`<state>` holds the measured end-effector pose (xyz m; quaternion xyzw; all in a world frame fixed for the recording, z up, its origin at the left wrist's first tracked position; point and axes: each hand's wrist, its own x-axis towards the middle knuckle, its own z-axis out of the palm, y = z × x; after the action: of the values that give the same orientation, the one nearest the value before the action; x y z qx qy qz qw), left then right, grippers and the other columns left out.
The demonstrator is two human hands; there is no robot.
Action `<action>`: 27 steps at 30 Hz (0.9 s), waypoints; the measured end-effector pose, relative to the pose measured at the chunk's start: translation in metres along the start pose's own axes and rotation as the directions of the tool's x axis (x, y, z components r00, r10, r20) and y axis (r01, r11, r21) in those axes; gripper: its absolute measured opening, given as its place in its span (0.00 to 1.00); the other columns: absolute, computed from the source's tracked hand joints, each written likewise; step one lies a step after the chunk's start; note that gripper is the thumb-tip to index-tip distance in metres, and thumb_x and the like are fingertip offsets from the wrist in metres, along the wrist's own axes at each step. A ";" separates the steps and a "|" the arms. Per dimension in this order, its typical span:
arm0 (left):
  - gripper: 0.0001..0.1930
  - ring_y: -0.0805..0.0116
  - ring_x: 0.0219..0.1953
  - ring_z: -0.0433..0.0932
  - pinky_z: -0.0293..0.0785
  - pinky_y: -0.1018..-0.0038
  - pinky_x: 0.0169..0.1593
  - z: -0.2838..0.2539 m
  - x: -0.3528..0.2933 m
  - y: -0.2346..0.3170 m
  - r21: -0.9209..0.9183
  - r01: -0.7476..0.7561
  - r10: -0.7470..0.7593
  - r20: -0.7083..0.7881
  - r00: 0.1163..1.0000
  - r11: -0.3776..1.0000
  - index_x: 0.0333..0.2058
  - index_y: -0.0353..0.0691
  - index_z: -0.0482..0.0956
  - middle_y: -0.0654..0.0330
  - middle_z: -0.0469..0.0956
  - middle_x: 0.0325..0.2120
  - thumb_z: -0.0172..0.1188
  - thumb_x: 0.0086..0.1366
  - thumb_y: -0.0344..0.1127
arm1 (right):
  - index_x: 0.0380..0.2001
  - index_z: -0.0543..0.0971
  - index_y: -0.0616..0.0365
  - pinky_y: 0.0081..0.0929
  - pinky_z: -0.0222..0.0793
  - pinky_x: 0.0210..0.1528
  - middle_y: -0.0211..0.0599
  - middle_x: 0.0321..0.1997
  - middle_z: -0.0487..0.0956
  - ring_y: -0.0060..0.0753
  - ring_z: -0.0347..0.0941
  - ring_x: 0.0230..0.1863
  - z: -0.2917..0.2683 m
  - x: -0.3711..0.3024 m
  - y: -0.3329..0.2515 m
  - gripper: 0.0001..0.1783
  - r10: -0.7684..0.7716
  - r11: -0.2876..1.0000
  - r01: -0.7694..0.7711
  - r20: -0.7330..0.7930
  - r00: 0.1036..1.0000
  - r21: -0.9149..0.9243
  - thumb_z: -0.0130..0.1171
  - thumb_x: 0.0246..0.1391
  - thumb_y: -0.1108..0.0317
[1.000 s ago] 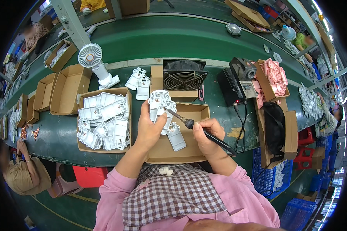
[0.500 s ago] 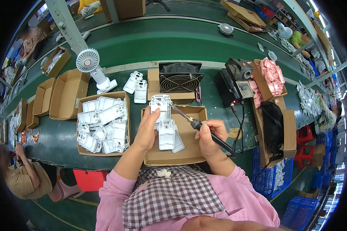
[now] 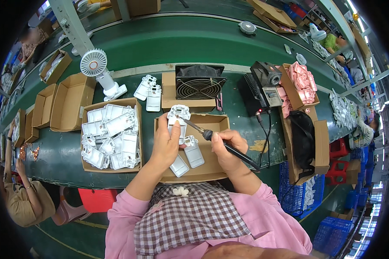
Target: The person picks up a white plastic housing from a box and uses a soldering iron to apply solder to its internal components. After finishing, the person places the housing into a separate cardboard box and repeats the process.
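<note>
My left hand [image 3: 165, 144] grips a white plastic housing [image 3: 179, 113], thumb across its front, above a shallow cardboard tray [image 3: 214, 166]. In my right hand [image 3: 230, 151] is a soldering iron [image 3: 208, 135] with a black handle, held like a pen. Its metal tip reaches over the upper part of the held housing, near small metal contacts; whether it touches them I cannot tell. Two more white housings, one upright-lying [image 3: 194, 155] and one tilted [image 3: 179, 166], rest in the tray below my hands.
Left of the tray stands a box of white housings [image 3: 112, 134]; behind it are a handheld fan [image 3: 95, 64] and two loose housings [image 3: 153, 97]. A black square fan [image 3: 199, 86] sits straight ahead. A black soldering station [image 3: 257, 97] and pink parts [image 3: 301, 82] stand right.
The iron's tip has moved left, from beside the held housing to over it. A blurred housing just below my left hand now lies apart from the other one in the tray.
</note>
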<state>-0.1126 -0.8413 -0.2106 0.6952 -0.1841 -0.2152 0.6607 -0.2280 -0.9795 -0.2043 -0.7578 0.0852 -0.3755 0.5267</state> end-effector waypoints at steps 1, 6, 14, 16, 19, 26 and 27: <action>0.15 0.73 0.27 0.75 0.78 0.78 0.24 -0.001 0.000 0.000 0.022 0.005 -0.005 0.008 1.000 1.000 0.51 0.35 0.60 0.57 0.72 0.37 0.43 0.71 0.38 | 0.27 0.73 0.61 0.16 0.64 0.21 0.35 0.22 0.76 0.17 0.70 0.19 0.000 0.000 -0.001 0.05 0.009 1.000 -0.009 0.007 1.000 -0.025 0.59 0.53 0.76; 0.17 0.70 0.34 0.75 0.79 0.78 0.24 -0.003 0.000 0.002 0.019 0.035 -0.035 0.020 0.999 0.999 0.51 0.32 0.60 0.53 0.69 0.41 0.43 0.71 0.39 | 0.27 0.76 0.62 0.16 0.63 0.21 0.33 0.20 0.77 0.16 0.69 0.19 0.003 0.001 -0.003 0.05 0.039 0.999 -0.038 -0.006 0.999 0.033 0.63 0.50 0.74; 0.17 0.70 0.35 0.75 0.80 0.78 0.25 -0.002 -0.001 0.001 0.025 0.005 -0.005 0.017 1.000 1.000 0.52 0.32 0.61 0.53 0.68 0.42 0.43 0.71 0.39 | 0.26 0.74 0.62 0.16 0.63 0.21 0.34 0.22 0.77 0.15 0.69 0.19 0.002 0.000 0.000 0.05 0.019 1.000 -0.019 0.019 1.000 -0.002 0.61 0.52 0.76; 0.17 0.70 0.35 0.75 0.80 0.78 0.25 -0.002 -0.001 0.000 0.018 -0.006 0.005 0.013 1.000 1.000 0.52 0.33 0.61 0.53 0.69 0.42 0.43 0.71 0.39 | 0.26 0.74 0.62 0.15 0.63 0.21 0.34 0.22 0.77 0.15 0.69 0.19 0.003 0.000 0.001 0.06 0.021 1.000 -0.021 0.020 1.000 -0.004 0.61 0.52 0.76; 0.17 0.69 0.35 0.75 0.80 0.78 0.25 -0.003 -0.001 0.001 0.020 0.013 -0.013 0.016 1.000 1.000 0.52 0.33 0.61 0.53 0.68 0.42 0.43 0.71 0.39 | 0.26 0.73 0.62 0.15 0.63 0.21 0.33 0.22 0.77 0.15 0.68 0.19 0.003 0.000 0.000 0.06 0.019 1.000 -0.019 0.022 1.000 -0.014 0.61 0.52 0.75; 0.18 0.69 0.34 0.75 0.79 0.77 0.25 -0.003 -0.003 0.006 0.046 0.024 -0.024 0.010 1.000 0.999 0.53 0.32 0.60 0.51 0.71 0.41 0.44 0.70 0.38 | 0.26 0.72 0.63 0.15 0.63 0.20 0.35 0.21 0.76 0.16 0.68 0.18 0.002 -0.003 0.005 0.06 0.049 0.998 -0.046 -0.054 0.997 0.042 0.59 0.53 0.76; 0.18 0.69 0.34 0.75 0.79 0.76 0.25 -0.002 -0.003 0.005 0.058 0.006 -0.006 0.003 1.000 0.998 0.53 0.32 0.60 0.51 0.71 0.40 0.45 0.70 0.38 | 0.26 0.72 0.63 0.15 0.63 0.20 0.35 0.21 0.76 0.16 0.68 0.18 0.001 -0.003 0.005 0.06 0.049 0.998 -0.046 -0.053 0.997 0.044 0.59 0.53 0.76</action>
<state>-0.1136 -0.8384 -0.2053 0.7143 -0.1892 -0.2126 0.6394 -0.2275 -0.9794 -0.2105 -0.7338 0.1093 -0.3848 0.5492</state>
